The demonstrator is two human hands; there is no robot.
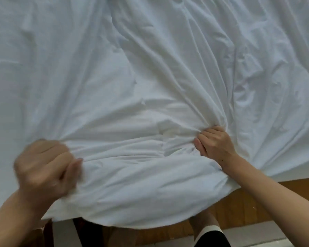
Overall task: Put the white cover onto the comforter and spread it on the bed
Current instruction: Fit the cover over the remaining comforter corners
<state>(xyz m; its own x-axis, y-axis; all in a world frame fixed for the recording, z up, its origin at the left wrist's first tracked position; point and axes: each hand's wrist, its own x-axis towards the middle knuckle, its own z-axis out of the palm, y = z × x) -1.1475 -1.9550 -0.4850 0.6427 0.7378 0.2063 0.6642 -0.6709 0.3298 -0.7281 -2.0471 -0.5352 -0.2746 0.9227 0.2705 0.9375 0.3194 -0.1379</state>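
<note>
A white cover [150,77] fills nearly the whole view, wrinkled and spread over the bed. Its near edge bulges thickly with the comforter inside and hangs over the bed's edge. My left hand [45,168], blurred by motion, grips a bunch of the white fabric at the lower left. My right hand [214,141] grips a gathered fold further right and further onto the bed, with creases fanning out from it. The comforter itself is hidden by the cover.
A wooden floor [248,202] shows below the hanging edge at the lower right. My legs and a foot in a dark slipper [212,236] stand close to the bed. A pale strip [257,230] runs along the floor at the bottom.
</note>
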